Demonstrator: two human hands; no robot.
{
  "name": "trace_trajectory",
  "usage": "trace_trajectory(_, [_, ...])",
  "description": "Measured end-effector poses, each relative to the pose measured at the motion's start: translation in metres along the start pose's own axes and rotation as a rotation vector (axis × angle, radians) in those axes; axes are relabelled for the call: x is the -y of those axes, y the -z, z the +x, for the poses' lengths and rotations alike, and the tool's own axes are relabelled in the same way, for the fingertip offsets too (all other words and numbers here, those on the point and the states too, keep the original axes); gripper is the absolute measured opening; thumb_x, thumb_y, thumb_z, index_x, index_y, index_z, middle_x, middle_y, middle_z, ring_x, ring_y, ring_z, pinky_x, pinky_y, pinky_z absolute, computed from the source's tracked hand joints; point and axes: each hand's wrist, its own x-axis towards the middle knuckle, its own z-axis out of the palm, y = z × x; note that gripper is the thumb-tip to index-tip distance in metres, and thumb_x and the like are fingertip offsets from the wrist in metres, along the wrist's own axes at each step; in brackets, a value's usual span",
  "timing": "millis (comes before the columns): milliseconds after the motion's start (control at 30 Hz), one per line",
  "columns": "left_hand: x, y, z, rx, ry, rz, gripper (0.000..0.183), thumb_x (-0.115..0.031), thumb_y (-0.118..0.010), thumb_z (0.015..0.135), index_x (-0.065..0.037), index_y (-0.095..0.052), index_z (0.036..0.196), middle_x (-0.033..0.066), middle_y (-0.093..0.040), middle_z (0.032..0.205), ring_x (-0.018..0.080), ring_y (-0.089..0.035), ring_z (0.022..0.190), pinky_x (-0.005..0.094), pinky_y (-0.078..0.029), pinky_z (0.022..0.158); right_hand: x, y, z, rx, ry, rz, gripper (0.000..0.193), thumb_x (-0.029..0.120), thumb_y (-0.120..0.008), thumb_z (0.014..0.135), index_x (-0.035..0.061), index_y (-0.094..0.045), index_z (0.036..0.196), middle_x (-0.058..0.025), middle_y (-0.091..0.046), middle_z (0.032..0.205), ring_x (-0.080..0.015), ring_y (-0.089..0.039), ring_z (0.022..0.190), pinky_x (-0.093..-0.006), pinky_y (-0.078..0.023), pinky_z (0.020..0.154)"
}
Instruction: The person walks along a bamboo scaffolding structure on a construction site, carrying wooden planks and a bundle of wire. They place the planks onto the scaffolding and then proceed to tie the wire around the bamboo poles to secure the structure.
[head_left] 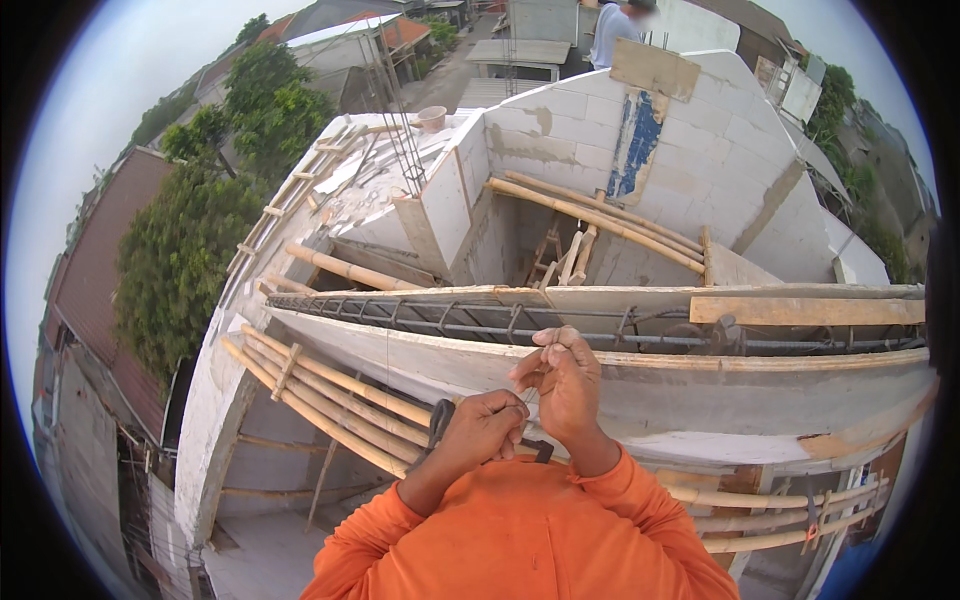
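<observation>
Both of my hands are raised close together in front of my chest, just over the near board of a long formwork trough (640,385). My left hand (482,428) is closed in a pinch, knuckles up, on a thin dark line like wire or string (529,397). Higher and to the right, my right hand (568,385) has its fingers bent toward the thumb. The thin line runs up toward those fingers; what they pinch is too small to make out. Inside the trough lies a steel rebar cage (450,318) with stirrups, beyond my hands.
Bundled bamboo poles (335,400) jut out at left below the trough; more poles (770,497) lie at right. A wooden plank (805,310) spans the trough. Beyond are block walls (560,125), upright rebar (405,150), a bucket (432,119) and another person (607,35). Open drops lie around.
</observation>
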Motion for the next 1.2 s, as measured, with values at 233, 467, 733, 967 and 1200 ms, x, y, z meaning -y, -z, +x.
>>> trace_trajectory(233, [-0.001,-0.001,0.000,-0.008,0.032,0.024,0.016,-0.016,-0.054,0.088,-0.002,-0.062,0.088,0.0039,-0.059,0.065,0.0097,-0.056,0.047,0.0210,-0.041,0.040,-0.001,0.003,0.001,-0.031,0.002,-0.008,0.010,0.010,-0.048,0.089,0.0025,-0.054,0.094,-0.0055,-0.058,0.090,-0.0237,-0.065,0.068,-0.0342,-0.052,0.052])
trace_trajectory(467, [0.000,-0.001,0.000,-0.027,-0.037,0.027,0.015,-0.014,-0.055,0.089,-0.002,-0.062,0.087,0.0036,-0.059,0.065,0.0091,-0.054,0.046,0.0208,-0.040,0.040,-0.001,0.001,0.001,-0.054,0.053,-0.072,0.010,0.010,-0.048,0.090,0.0041,-0.054,0.096,-0.0075,-0.059,0.078,-0.0214,-0.063,0.067,-0.0335,-0.052,0.057])
trace_trajectory(733, [0.002,-0.003,0.003,-0.085,-0.108,0.054,0.013,-0.013,-0.056,0.089,-0.002,-0.063,0.088,0.0028,-0.058,0.064,0.0077,-0.051,0.046,0.0206,-0.038,0.040,-0.002,0.001,-0.001,0.039,-0.001,-0.040,0.012,0.008,-0.046,0.090,0.0012,-0.053,0.096,-0.0079,-0.057,0.081,-0.0179,-0.059,0.072,-0.0315,-0.051,0.068])
trace_trajectory(967, [-0.004,-0.001,-0.001,-0.051,-0.161,-0.036,0.011,-0.010,-0.055,0.090,-0.001,-0.062,0.087,0.0027,-0.056,0.061,0.0076,-0.050,0.045,0.0205,-0.038,0.040,0.004,0.004,0.010,0.277,-0.081,0.322,0.020,0.021,-0.055,0.088,0.0014,-0.055,0.092,-0.0055,-0.054,0.075,-0.0260,-0.062,0.076,-0.0389,-0.051,0.073])
trace_trajectory(1200, [-0.009,0.009,-0.008,0.100,-0.155,-0.149,0.011,-0.009,-0.058,0.089,0.001,-0.062,0.086,0.0027,-0.053,0.059,0.0073,-0.045,0.042,0.0198,-0.034,0.038,0.016,0.000,0.020,0.603,-0.159,0.471,0.023,0.022,-0.053,0.091,-0.0008,-0.058,0.093,-0.0053,-0.053,0.079,-0.0311,-0.062,0.089,-0.0446,-0.049,0.081])
